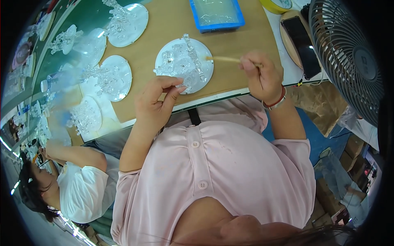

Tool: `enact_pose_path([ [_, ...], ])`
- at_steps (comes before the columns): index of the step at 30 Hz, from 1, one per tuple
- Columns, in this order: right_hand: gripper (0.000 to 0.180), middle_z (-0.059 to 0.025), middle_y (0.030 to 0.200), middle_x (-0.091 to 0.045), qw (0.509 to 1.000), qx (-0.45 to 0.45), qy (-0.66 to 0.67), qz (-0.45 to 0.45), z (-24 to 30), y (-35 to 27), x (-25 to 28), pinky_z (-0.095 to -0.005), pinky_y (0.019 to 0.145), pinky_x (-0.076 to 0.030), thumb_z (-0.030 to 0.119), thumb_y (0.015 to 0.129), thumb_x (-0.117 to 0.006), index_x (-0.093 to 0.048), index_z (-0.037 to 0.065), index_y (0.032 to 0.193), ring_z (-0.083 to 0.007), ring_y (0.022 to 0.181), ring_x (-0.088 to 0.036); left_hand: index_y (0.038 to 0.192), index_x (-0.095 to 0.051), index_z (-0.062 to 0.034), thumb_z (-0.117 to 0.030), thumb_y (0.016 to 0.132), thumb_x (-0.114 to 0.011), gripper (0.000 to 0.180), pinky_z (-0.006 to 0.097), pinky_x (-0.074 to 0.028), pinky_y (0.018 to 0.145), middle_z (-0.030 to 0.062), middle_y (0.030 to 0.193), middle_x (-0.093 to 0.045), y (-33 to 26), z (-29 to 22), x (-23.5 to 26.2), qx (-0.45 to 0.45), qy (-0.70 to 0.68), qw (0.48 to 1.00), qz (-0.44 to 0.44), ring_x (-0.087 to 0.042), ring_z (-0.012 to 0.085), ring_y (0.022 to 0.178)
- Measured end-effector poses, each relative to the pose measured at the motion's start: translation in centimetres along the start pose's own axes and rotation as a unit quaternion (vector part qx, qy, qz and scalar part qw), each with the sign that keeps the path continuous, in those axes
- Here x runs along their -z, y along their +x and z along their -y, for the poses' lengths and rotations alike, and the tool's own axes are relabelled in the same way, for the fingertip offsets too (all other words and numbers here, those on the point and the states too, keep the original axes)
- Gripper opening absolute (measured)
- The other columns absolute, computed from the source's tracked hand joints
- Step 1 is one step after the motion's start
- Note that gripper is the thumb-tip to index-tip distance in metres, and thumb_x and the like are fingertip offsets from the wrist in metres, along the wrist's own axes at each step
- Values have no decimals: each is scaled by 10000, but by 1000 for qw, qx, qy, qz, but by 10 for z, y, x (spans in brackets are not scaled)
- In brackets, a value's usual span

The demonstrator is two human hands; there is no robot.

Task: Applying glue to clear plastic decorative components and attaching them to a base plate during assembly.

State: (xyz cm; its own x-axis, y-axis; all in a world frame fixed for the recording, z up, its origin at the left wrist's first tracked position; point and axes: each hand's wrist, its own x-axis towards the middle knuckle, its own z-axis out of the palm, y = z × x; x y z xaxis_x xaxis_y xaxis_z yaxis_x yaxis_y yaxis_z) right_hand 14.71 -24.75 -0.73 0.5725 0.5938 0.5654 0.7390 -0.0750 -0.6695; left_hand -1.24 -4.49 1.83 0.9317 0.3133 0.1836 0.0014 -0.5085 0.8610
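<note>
A round clear disc [208,74] lies on the brown board in front of me, with several clear glassy pieces [176,61] on it. One long knobbly clear rod [194,57] lies across its right part. At the disc's near edge my left hand [158,98] pinches a small clear piece between thumb and forefinger. My right hand [262,76], closed, holds a thin pale brush [227,60] pointing left. Its brownish tip is over the disc's right rim; whether it touches cannot be made out.
A blue tray [219,28] of clear contents stands behind the disc. More discs with clear pieces [115,78] and a plastic bottle [61,80] are at left. A phone [305,47], a tape roll [276,5] and a fan [353,57] are at right. Another person [82,184] sits at left.
</note>
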Motion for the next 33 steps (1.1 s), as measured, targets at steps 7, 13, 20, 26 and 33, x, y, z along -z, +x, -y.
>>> enact_pose_path([
  [7, 48, -123, 740, -579, 993, 66, 79, 49, 18, -16, -4, -331, 537, -451, -9, 854, -551, -531, 15, 890, -265, 587, -558, 895, -647, -1, 31, 774, -693, 133, 253, -535, 646, 89, 860, -666, 1, 2, -3, -12, -2, 1000, 1, -641, 161, 739],
  [13, 80, -126, 766, -587, 989, 80, 109, 65, 13, -20, 4, -328, 536, -451, 6, 861, -562, -523, 12, 931, -263, 584, -555, 890, -646, 1, 31, 767, -701, 138, 255, -532, 635, 87, 857, -670, 1, 0, -2, -20, 8, 1000, -2, -640, 169, 733],
  [20, 75, -115, 774, -605, 997, 53, 51, 4, -11, 1, 0, -292, 598, -474, 11, 878, -562, -532, 8, 947, -231, 665, -600, 885, -640, -16, 43, 744, -710, 168, 269, -528, 624, 91, 837, -670, 3, -4, -12, -76, 40, 996, -2, -657, 191, 749],
  [26, 58, -116, 757, -608, 997, 36, 30, 60, 6, -21, 14, -300, 601, -478, 52, 898, -554, -536, 10, 934, -240, 676, -611, 850, -628, -26, 48, 725, -714, 168, 284, -519, 605, 85, 815, -669, 3, 0, -11, -122, 57, 991, -18, -662, 213, 733],
  [33, 30, -125, 729, -602, 999, 19, 3, 40, 20, -19, 11, -324, 548, -464, 19, 870, -539, -528, 13, 898, -264, 585, -572, 843, -614, -34, 6, 720, -728, 172, 288, -514, 582, 86, 804, -666, 9, -1, -15, -153, 59, 986, -7, -656, 210, 708],
])
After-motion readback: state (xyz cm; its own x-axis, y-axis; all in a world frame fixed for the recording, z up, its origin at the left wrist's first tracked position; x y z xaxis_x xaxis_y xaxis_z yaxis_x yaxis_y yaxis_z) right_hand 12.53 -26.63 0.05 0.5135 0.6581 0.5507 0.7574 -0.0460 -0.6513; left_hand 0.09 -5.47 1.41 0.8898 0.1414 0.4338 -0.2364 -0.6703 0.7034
